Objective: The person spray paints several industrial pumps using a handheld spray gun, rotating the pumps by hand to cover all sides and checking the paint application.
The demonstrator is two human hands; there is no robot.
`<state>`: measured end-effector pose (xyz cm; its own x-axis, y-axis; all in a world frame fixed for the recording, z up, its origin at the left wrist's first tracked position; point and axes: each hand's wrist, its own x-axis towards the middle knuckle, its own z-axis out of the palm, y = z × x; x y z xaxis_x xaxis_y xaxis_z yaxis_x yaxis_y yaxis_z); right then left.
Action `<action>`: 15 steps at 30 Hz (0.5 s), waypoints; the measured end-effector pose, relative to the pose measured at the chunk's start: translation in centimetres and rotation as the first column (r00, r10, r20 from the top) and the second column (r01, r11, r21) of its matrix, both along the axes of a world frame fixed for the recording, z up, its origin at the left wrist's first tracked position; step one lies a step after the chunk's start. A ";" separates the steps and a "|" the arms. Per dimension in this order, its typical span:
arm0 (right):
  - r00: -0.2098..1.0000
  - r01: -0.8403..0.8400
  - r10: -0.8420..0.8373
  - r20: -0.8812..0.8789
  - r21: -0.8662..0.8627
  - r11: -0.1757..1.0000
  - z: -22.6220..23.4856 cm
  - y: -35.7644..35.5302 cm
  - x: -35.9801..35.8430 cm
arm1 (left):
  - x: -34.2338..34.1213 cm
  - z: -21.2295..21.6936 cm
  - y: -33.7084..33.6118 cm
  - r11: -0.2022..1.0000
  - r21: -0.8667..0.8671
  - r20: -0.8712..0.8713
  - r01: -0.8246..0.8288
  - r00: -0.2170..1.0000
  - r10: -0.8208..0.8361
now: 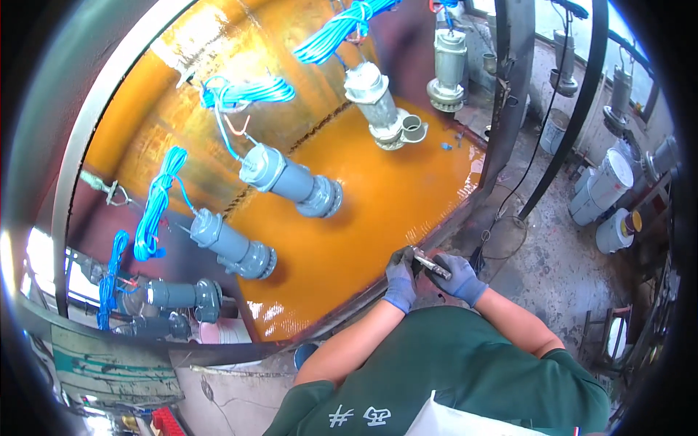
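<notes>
Both my hands wear grey-blue gloves and are close together at the front edge of the orange basin (363,287). Between them is a small silvery metal tool that looks like a spray gun (432,264). My left hand (400,280) has its fingers closed around the end nearer the basin. My right hand (459,279) is wrapped round the other end. Beyond, grey submersible pumps hang over the basin, each with a bundled blue cable: one pump (291,179) in the middle, a paler one (378,105) behind it, another (231,243) to the left.
More pumps (182,294) hang at the far left, and one (448,69) at the back. A dark post (512,87) and a thin black hose (536,149) stand to my right. White buckets (602,185) sit on the stained floor near the right wall.
</notes>
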<state>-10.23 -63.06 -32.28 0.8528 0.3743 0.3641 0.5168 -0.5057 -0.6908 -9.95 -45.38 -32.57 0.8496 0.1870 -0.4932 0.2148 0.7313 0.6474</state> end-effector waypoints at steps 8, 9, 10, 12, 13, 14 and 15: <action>0.991 -0.110 0.115 -0.066 0.073 0.991 3.0 1.4 1.2 | 0.2 0.8 0.8 0.997 0.014 0.017 -0.078 0.997 0.077; 0.992 -0.116 0.122 -0.035 0.142 0.983 3.6 1.8 1.6 | 0.5 0.8 1.0 0.997 0.013 0.019 -0.081 0.997 0.081; 0.993 -0.118 0.121 -0.003 0.210 0.971 3.9 1.8 1.7 | 0.7 0.7 1.2 0.997 0.048 0.014 -0.066 0.998 0.065; 0.988 -0.120 0.135 -0.068 0.192 0.974 3.3 1.4 1.8 | 0.9 0.6 1.0 0.996 0.080 0.018 -0.039 0.999 0.037; 0.983 -0.100 0.125 -0.138 0.176 0.979 3.0 0.5 1.7 | 0.9 1.2 0.0 0.994 0.100 0.022 -0.047 0.999 0.045; 0.971 -0.060 0.084 -0.225 0.113 0.992 3.0 -0.2 1.7 | 1.1 1.6 -0.6 0.991 0.123 0.037 -0.052 0.998 0.048; 0.976 -0.039 0.064 -0.209 0.123 0.992 3.0 -0.4 1.0 | 0.5 1.8 -0.6 0.996 0.089 0.083 0.005 0.996 -0.013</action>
